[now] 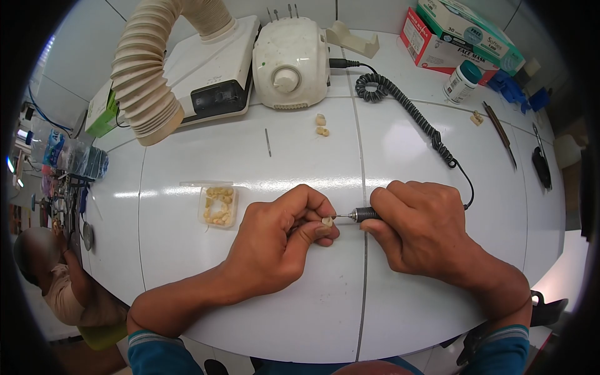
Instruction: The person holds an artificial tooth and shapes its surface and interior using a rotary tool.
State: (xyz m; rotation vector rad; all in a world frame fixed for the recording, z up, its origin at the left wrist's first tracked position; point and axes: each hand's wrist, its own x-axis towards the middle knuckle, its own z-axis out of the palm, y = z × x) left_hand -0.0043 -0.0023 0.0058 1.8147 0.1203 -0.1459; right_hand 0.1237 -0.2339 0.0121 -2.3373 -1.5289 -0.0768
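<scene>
Between the thumb and fingers of my left hand [281, 234] is a small ivory-coloured dental crown [327, 221]. My right hand [422, 228] is wrapped round a dark rotary handpiece [365, 214], which points left. Its thin metal bur [343, 215] reaches the crown or stops just beside it; I cannot tell if they touch. From the handpiece a coiled black cord [415, 115] leads back to the white control unit [290, 62]. Left of my left hand lies a clear plastic box [202, 212] with several yellowish tooth-shaped pieces [219, 195] in it.
Two tooth pieces [321, 125] and a thin metal rod [268, 142] lie beyond my hands. A ribbed suction hose [140, 81] arches at the back left. Mask boxes [459, 44], a white bottle [462, 82] and a knife-like tool [500, 134] stand or lie right. Another person [75, 281] sits left.
</scene>
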